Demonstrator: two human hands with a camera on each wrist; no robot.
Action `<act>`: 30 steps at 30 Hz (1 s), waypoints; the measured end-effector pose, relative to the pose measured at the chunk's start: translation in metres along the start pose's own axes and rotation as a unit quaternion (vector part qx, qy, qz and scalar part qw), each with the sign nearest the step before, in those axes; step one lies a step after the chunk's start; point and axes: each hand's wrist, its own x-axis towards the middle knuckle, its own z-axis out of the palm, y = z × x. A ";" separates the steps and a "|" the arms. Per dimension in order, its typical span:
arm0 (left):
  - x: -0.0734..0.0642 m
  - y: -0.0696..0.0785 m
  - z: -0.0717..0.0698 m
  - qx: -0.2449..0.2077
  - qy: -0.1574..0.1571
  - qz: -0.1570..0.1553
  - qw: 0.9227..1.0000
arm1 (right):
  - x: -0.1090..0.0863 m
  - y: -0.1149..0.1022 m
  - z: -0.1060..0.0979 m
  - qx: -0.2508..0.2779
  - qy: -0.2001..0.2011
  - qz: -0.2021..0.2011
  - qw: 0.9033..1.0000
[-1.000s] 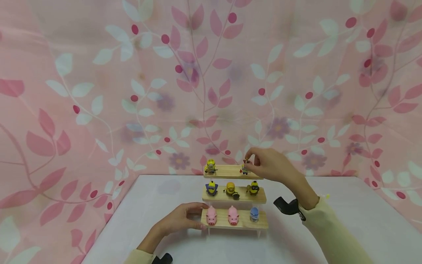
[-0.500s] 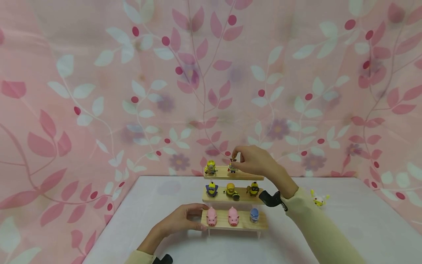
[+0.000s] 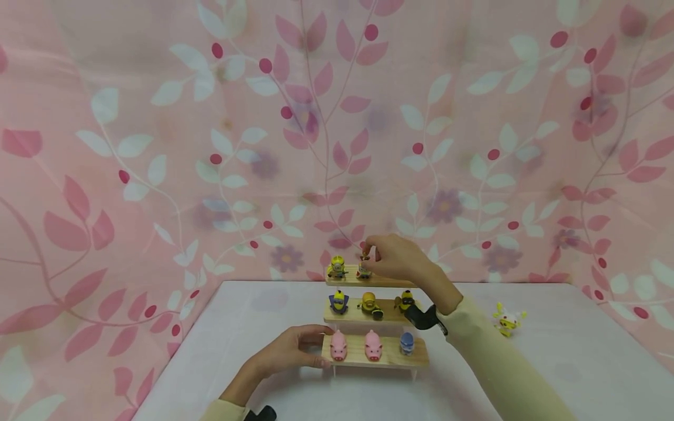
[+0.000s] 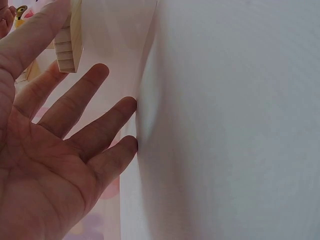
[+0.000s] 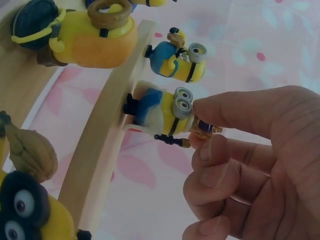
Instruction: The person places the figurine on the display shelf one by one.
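Observation:
In the head view, my right hand [image 3: 398, 257] is over the top board of a three-tier wooden display stand [image 3: 387, 279]. Its thumb and index finger pinch the gold crown of a minion figurine [image 5: 162, 111], whose feet are at the board in the right wrist view. Just beside it on the same board stands a one-eyed minion figurine [image 3: 337, 267]. My left hand [image 3: 288, 351] steadies the stand, its thumb and index finger gripping the left end of the lowest board [image 4: 69, 47]. The other left fingers spread out, two tips at the white table.
The middle board carries three minion figurines [image 3: 370, 305]. Below them are two pink pigs [image 3: 372, 346] and a small blue figure [image 3: 406, 343]. A yellow-and-white figurine [image 3: 507, 320] stands on the white table [image 3: 237, 316] at the right. A pink floral cloth [image 3: 337, 146] hangs behind.
My right hand has moved left along the top board with the crowned minion figurine, close to the one-eyed one. The yellow-and-white figurine came out from behind the right arm. My left hand stays put.

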 end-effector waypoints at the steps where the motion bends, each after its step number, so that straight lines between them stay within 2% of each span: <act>1: 0.000 0.000 0.000 0.001 0.000 0.000 1.000 | 0.000 0.000 0.000 0.001 0.000 0.002 1.000; 12: 0.000 0.002 0.000 0.002 0.001 -0.008 1.000 | -0.005 0.000 0.000 -0.007 0.001 0.010 1.000; 21: 0.000 0.000 0.002 -0.009 -0.004 -0.004 1.000 | -0.011 0.003 -0.001 0.013 0.007 0.008 1.000; 30: 0.000 0.001 0.001 0.000 0.001 -0.005 1.000 | -0.023 0.000 -0.011 -0.012 0.024 0.019 0.999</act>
